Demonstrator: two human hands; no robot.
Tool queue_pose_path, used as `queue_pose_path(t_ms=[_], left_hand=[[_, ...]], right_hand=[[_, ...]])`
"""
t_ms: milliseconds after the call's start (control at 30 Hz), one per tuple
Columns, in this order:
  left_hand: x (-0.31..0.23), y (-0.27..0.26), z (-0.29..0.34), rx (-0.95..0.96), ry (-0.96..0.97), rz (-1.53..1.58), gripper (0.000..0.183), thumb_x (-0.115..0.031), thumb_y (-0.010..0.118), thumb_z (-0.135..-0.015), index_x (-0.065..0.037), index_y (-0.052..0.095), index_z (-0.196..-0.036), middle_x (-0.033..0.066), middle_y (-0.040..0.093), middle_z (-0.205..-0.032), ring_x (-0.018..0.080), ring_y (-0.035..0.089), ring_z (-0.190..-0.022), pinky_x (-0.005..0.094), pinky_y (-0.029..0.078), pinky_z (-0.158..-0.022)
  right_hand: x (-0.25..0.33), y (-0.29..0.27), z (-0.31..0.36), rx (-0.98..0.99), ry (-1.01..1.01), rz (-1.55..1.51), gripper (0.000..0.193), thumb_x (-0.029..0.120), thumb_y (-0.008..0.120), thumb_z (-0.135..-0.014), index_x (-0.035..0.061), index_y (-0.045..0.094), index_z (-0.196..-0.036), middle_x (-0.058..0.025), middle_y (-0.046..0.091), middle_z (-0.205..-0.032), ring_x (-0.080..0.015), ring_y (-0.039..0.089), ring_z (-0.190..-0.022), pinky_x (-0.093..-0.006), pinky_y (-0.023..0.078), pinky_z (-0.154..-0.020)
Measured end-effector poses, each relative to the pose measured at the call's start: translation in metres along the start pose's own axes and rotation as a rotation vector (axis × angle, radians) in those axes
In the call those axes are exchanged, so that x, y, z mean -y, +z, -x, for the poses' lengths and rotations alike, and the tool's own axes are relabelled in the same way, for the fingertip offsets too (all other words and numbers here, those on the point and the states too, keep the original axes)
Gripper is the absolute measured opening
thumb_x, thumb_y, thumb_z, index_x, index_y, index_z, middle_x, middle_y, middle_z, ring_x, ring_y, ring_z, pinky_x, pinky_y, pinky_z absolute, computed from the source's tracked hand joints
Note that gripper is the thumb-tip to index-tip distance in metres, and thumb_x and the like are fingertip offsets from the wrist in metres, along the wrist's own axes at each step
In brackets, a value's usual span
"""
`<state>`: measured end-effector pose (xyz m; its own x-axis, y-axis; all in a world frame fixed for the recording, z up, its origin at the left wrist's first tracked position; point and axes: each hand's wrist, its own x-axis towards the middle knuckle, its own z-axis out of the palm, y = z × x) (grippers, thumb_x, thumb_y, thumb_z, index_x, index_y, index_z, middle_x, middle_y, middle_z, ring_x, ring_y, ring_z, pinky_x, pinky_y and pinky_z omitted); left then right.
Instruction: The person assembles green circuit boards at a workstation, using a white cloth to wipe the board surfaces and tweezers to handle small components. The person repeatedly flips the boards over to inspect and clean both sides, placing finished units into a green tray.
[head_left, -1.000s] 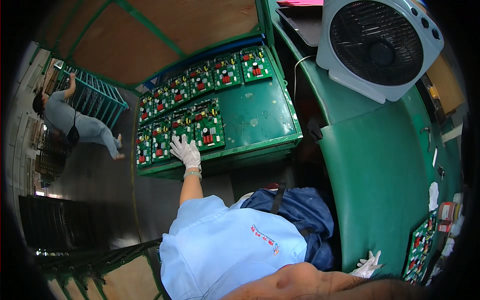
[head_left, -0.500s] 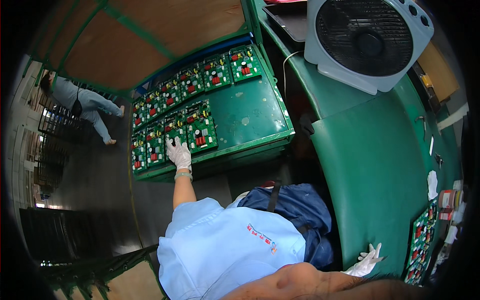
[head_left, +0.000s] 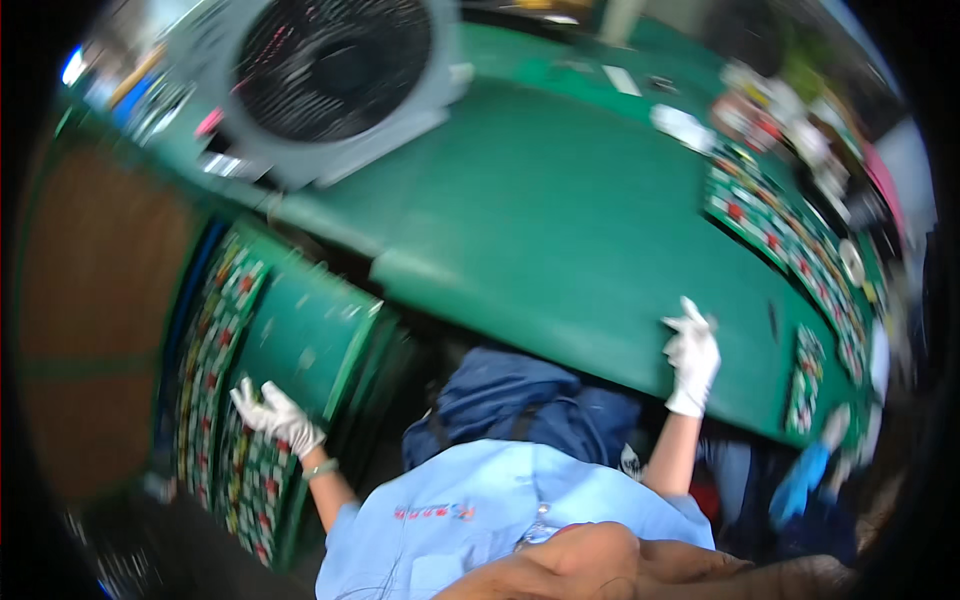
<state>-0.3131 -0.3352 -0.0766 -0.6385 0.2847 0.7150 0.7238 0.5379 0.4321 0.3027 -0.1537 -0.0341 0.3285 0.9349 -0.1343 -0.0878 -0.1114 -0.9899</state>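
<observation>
My left hand [head_left: 278, 418], in a white glove, has its fingers spread and holds nothing. It is over the near end of a row of green circuit boards [head_left: 252, 478] on the green cart top [head_left: 310, 325]. A second row of circuit boards [head_left: 208, 370] lies behind that one. My right hand [head_left: 693, 360], gloved too, hovers above the green worktable [head_left: 540, 220] near its front edge. Some of its fingers stretch out, and a small greyish thing shows beside them; blur hides what it is.
A grey box fan [head_left: 340, 70] stands at the table's back left. More circuit boards line the right side: a long row [head_left: 770, 230] and a separate board [head_left: 805, 380]. Another person's blue sleeve [head_left: 800, 485] is at the far right. A brown panel [head_left: 100, 300] stands left of the cart.
The view has swung right, toward the worktable. My left hand has come off the boards it was touching. My right hand has come further into view above the table.
</observation>
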Motion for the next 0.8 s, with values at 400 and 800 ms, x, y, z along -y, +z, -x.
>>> queue_pose_path(t_ms=[400,800], left_hand=[[-0.435,0.096,0.058,1.499,0.521,1.110,0.022,-0.016,0.063,-0.098,-0.004,0.072,-0.115,0.0048,0.073,-0.102,0.0093,0.066,-0.086,0.0236,0.053,-0.076],[-0.473,0.162,0.101,2.020,0.102,1.182,0.032,-0.023,0.060,-0.100,0.000,0.066,-0.123,0.0094,0.073,-0.100,0.0114,0.067,-0.077,0.0222,0.052,-0.067]], right_hand=[[0.035,-0.039,-0.073,-0.046,-0.154,0.581,0.034,0.031,0.052,-0.103,0.0105,0.067,-0.125,-0.0048,0.069,-0.104,-0.0178,0.063,-0.081,-0.0296,0.051,-0.074],[0.109,-0.016,-0.263,0.127,-0.066,0.660,0.040,0.035,0.049,-0.101,0.0077,0.061,-0.128,-0.0075,0.064,-0.090,-0.0215,0.062,-0.084,-0.0349,0.051,-0.073]])
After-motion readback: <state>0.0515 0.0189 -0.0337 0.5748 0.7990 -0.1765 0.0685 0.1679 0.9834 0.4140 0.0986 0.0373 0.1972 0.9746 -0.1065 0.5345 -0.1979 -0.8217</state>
